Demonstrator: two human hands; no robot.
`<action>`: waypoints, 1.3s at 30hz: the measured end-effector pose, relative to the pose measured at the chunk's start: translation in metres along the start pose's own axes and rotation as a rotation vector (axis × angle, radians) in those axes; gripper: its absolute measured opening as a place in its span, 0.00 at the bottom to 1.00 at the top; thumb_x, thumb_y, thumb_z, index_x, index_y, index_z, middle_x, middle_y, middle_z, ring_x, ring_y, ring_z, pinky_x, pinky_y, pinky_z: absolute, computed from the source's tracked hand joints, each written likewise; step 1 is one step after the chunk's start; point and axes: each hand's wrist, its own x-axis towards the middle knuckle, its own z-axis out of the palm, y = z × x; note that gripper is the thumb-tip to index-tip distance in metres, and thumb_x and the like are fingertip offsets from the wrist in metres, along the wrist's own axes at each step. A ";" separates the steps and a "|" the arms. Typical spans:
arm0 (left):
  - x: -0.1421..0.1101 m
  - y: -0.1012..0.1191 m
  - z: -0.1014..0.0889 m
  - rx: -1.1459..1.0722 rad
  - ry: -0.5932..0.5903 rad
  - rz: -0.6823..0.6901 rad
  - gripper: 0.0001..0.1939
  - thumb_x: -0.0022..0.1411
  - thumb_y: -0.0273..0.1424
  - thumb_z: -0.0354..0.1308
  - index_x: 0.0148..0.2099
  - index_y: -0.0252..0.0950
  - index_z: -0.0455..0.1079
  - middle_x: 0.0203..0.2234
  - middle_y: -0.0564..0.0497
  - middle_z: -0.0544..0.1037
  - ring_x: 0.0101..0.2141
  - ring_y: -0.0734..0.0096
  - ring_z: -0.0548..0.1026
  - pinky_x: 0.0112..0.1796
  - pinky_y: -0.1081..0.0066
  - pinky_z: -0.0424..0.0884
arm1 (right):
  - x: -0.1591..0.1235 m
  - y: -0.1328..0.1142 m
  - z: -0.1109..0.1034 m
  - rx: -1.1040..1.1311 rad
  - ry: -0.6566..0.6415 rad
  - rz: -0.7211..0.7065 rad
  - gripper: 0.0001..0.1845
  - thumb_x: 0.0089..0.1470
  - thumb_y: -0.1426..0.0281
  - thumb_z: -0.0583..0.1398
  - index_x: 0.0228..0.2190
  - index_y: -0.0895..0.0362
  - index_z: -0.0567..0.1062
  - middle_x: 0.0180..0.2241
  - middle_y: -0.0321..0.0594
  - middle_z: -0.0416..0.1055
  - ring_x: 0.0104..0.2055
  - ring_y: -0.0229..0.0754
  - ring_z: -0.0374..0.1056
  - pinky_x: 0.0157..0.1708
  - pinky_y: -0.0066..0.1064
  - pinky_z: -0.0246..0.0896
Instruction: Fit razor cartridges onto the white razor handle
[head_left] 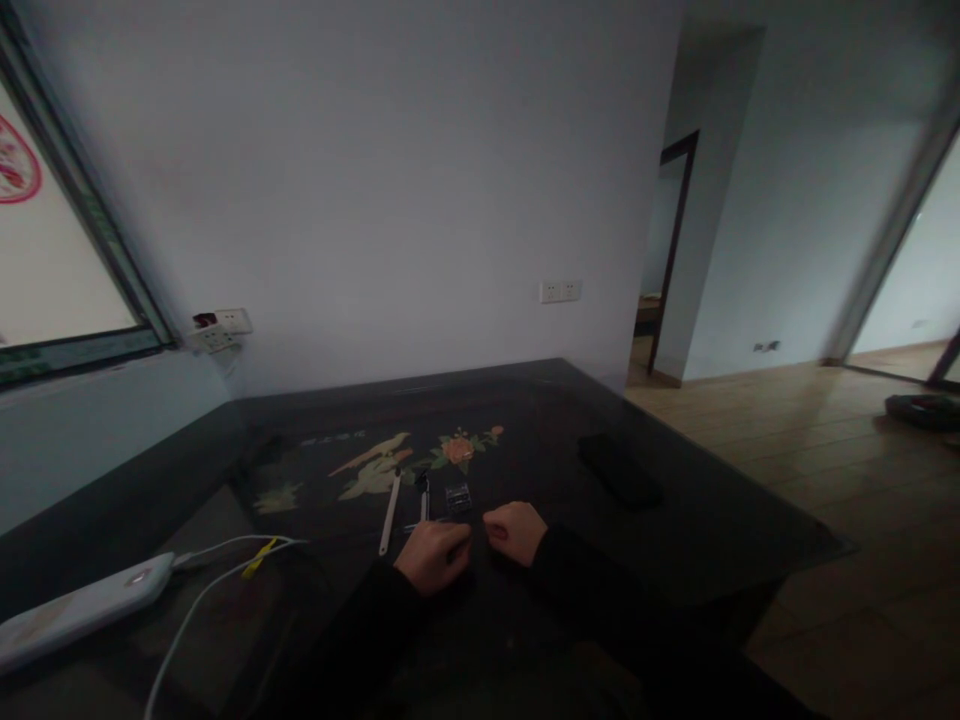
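Note:
My left hand (435,556) is closed in a fist on the dark tabletop, with nothing seen in it. Facing it across a small gap, my right hand (516,532) is curled into a fist too. Just beyond the left fist lies a slim metallic tool (425,500) with a dark far end; the hand hides its near end. To the left of that is a long, thin, pale stick-like piece (390,515). A small clear plastic box (457,497) sits beyond the gap between my hands. The dim light hides finer detail.
The dark glossy table (712,500) bears a bird-and-flower picture (457,449). A black oblong case (619,470) lies to the right. On the left are a white power strip (90,608) and a white cable (199,597) with a yellow tie (260,558). A wall stands behind.

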 end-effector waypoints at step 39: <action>0.003 -0.005 -0.003 0.110 -0.003 -0.124 0.15 0.66 0.34 0.45 0.28 0.37 0.65 0.23 0.52 0.74 0.25 0.73 0.71 0.27 0.74 0.56 | -0.001 0.001 -0.001 0.114 0.093 0.063 0.15 0.48 0.71 0.56 0.17 0.56 0.55 0.18 0.30 0.53 0.23 0.34 0.47 0.25 0.28 0.36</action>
